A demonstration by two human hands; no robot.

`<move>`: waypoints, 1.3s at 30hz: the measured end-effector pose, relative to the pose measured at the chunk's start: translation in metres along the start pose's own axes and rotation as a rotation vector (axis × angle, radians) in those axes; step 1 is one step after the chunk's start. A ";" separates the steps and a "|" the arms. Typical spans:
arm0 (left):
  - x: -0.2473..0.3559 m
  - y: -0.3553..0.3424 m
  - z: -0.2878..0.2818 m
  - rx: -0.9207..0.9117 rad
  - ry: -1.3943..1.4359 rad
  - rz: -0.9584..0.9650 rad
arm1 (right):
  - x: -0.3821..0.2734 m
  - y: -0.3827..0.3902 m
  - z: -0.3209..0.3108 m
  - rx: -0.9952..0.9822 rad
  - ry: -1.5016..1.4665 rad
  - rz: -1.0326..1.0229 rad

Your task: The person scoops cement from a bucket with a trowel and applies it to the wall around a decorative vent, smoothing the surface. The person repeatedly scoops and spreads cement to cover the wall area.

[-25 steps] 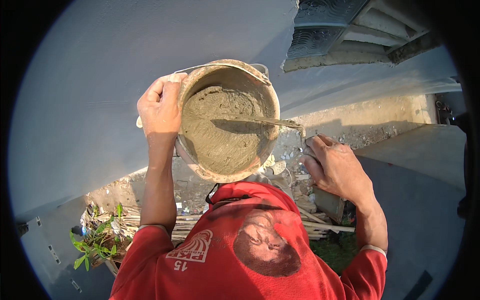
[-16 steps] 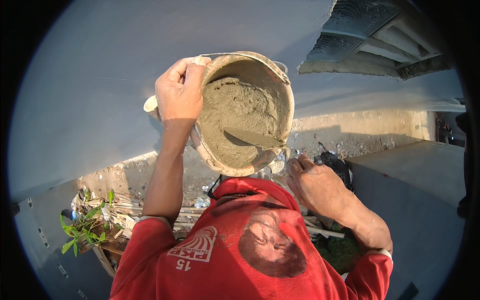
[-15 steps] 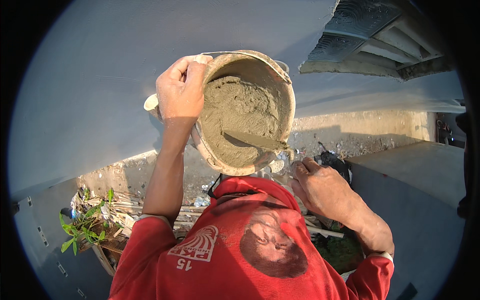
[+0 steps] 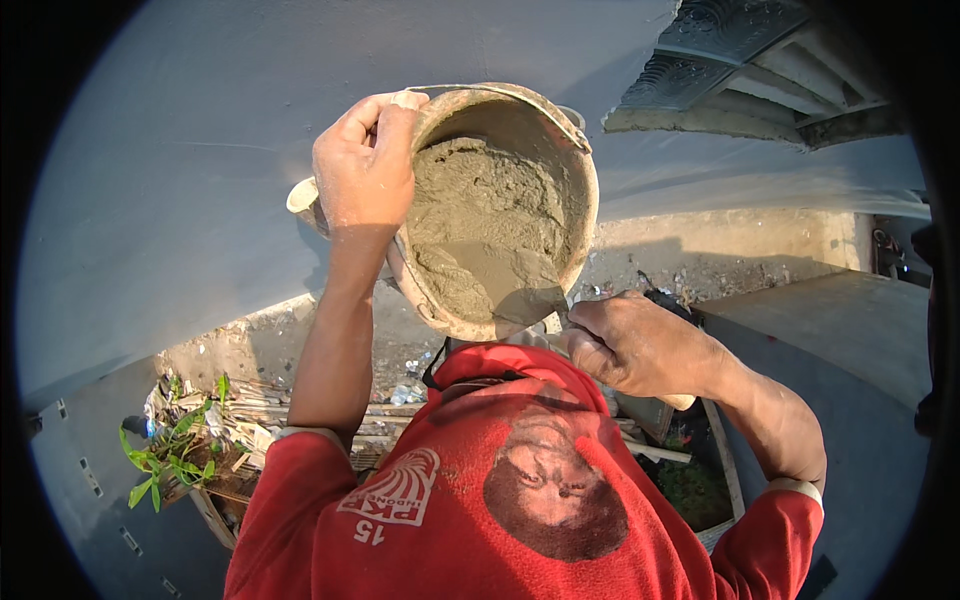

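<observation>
Currently left hand [image 4: 365,165] is closed on the upper-left rim of the bucket [image 4: 579,230], thumb along the edge, fingers folded; can't tell if it also pinches the wire handle [image 4: 545,103], which arcs over the far edge. Bucket's in front of the chest, close by the grey wall [image 4: 190,160], mouth toward the camera. What's under it is hidden. Wet grey-brown mortar [image 4: 490,190] inside, rough on the far side, smoother near the right hand. Right hand [image 4: 640,345] sits just outside the lower-right rim, fingers wrapped round the trowel [image 4: 681,402]; pale handle end pokes out below the fist. Trowel's front end is inside the bucket by that rim; blade blends into the mortar, so can't tell how deep it sits. Pale pipe end [image 4: 302,196] shows just left of the left hand. Patterned blocks [image 4: 700,65] up right, set in a ragged-edged opening in the wall. Below: littered ground [image 4: 735,235], a pile of sticks [image 4: 265,405], and a green plant [image 4: 160,465] at lower left. Red shirt [image 4: 400,565] fills the bottom middle, both forearms bare.
</observation>
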State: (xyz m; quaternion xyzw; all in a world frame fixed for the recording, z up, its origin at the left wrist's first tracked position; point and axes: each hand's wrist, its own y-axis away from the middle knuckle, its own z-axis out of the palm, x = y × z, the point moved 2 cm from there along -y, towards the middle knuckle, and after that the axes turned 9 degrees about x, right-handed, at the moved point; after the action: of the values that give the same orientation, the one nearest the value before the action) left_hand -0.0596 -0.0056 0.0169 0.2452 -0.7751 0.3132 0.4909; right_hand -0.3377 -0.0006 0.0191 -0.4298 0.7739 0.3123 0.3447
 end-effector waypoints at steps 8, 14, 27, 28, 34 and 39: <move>-0.002 -0.004 -0.002 -0.050 -0.020 -0.091 | 0.016 0.019 -0.006 -0.028 -0.698 0.478; -0.003 -0.007 0.000 -0.023 -0.012 -0.006 | 0.017 0.027 -0.002 0.213 0.275 0.066; -0.005 -0.013 -0.004 -0.077 -0.052 -0.010 | -0.009 0.007 -0.029 0.179 0.589 0.188; -0.006 -0.013 -0.004 -0.074 -0.055 -0.019 | -0.011 0.009 -0.030 0.217 0.640 0.187; -0.010 -0.015 -0.002 -0.068 -0.061 -0.007 | -0.003 0.006 -0.016 0.146 0.606 0.173; -0.010 -0.016 0.001 -0.033 -0.011 0.058 | -0.004 0.003 0.000 0.116 0.407 0.132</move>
State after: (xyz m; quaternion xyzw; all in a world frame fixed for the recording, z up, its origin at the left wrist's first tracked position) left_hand -0.0447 -0.0166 0.0114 0.2162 -0.7895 0.3133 0.4814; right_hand -0.3386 0.0023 0.0234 -0.4117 0.8707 0.1960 0.1842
